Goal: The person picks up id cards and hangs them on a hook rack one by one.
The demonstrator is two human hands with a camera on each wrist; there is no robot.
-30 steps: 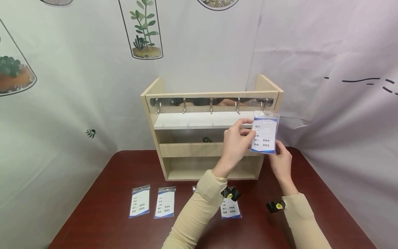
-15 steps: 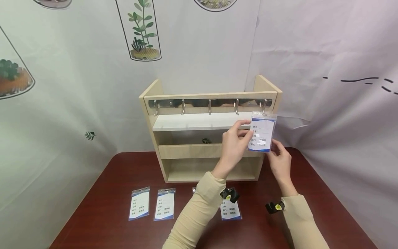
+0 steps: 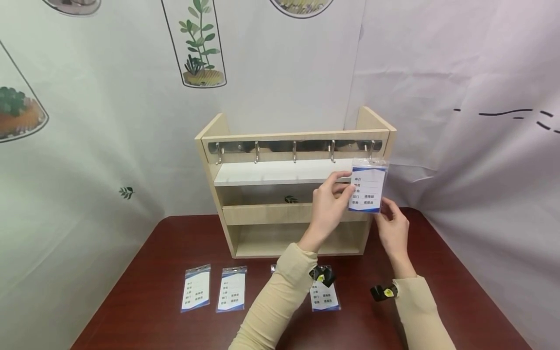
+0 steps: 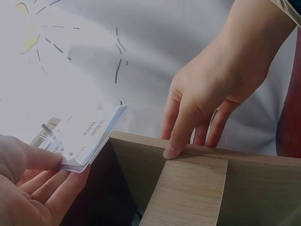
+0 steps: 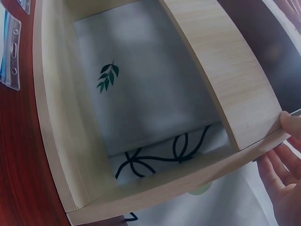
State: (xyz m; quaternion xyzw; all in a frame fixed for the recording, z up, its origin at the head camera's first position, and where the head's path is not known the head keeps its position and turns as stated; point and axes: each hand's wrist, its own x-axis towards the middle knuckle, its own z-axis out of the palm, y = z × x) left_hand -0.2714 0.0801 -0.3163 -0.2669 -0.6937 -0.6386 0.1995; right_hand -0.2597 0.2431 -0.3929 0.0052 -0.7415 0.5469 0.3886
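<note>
My left hand [image 3: 328, 200] pinches the left edge of a badge in a clear plastic holder [image 3: 369, 188], between thumb and fingers. The badge is upright, its top in front of the lower end of the rightmost metal hook [image 3: 372, 147]; whether it hangs on that hook I cannot tell. Lower right, my right hand [image 3: 393, 231] grips the right side panel of the wooden shelf [image 3: 293, 214]. In the right wrist view the thumb of the right hand [image 5: 285, 172] lies inside the panel [image 5: 178, 193] and the fingers outside it. The left wrist view has the badge [image 4: 89, 136] tilted.
Badges lie on the dark red table [image 3: 144, 301]: a left one [image 3: 196, 289], one beside it [image 3: 232, 290] and one [image 3: 324, 296] partly behind my left wrist. Another holder's corner [image 3: 273, 267] peeks past my sleeve. Several hooks line the metal rail [image 3: 275, 146]. A printed curtain hangs behind.
The badge and my left hand have shifted slightly left relative to the rightmost hook. My right hand stays at the shelf's side. The whole view has drifted a little.
</note>
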